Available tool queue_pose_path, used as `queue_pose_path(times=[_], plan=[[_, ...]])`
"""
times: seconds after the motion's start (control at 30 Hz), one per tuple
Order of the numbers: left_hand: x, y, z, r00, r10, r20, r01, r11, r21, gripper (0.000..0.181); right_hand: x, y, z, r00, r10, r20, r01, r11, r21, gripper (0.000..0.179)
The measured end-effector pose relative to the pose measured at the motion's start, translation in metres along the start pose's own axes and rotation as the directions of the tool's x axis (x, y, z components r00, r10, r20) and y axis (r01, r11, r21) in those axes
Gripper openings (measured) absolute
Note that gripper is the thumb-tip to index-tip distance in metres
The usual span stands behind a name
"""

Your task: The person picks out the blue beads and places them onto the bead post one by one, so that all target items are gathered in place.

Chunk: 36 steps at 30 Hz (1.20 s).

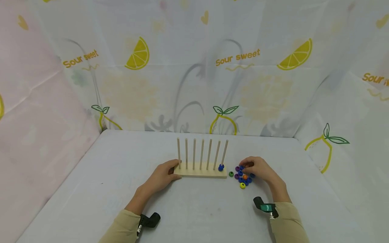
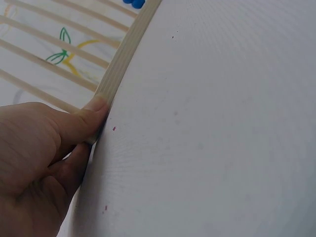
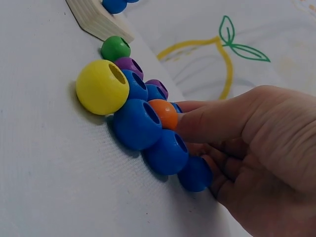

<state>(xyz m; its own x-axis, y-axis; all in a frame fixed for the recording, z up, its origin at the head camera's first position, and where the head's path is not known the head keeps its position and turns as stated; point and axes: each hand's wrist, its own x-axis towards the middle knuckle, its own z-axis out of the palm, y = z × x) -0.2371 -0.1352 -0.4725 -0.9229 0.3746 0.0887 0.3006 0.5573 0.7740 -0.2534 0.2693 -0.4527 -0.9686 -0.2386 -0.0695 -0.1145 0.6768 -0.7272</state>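
Observation:
A wooden pegboard (image 1: 200, 173) with several upright pegs stands on the table, and blue beads (image 1: 221, 167) sit low on its rightmost peg. My left hand (image 1: 162, 174) grips the board's left end, thumb along the front edge (image 2: 121, 64). Right of the board lies a cluster of round holed beads: blue, purple, an orange bead (image 3: 164, 113), a green bead (image 3: 116, 48) and a yellow bead (image 3: 101, 88). My right hand (image 1: 258, 168) reaches into its far side with bent fingers. Its thumb and index fingertips are at a blue bead partly hidden behind the orange one; I cannot tell whether they pinch it.
A white cloth covers the table (image 1: 194, 209). Behind it and along both sides hang printed curtains (image 1: 170, 94) with lemon pictures. Each forearm wears a black wrist camera (image 1: 150, 220) over a beige sleeve (image 1: 123, 227).

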Motion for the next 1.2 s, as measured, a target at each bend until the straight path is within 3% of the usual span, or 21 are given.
queue_pose_path(times=[0.5,1.2], plan=[[-0.0003,-0.0003,-0.0008,1.000,0.005,-0.003,-0.005,1.000,0.008,0.055,-0.0025,0.0053,-0.0019,0.999,0.043,-0.005,-0.043,0.995,0.086,0.031],[-0.0016,-0.0004,-0.0006,1.000,-0.015,-0.001,0.015,1.000,-0.003,0.060,-0.0007,0.0018,0.0025,0.992,0.080,-0.097,-0.078,0.997,0.026,0.024]])
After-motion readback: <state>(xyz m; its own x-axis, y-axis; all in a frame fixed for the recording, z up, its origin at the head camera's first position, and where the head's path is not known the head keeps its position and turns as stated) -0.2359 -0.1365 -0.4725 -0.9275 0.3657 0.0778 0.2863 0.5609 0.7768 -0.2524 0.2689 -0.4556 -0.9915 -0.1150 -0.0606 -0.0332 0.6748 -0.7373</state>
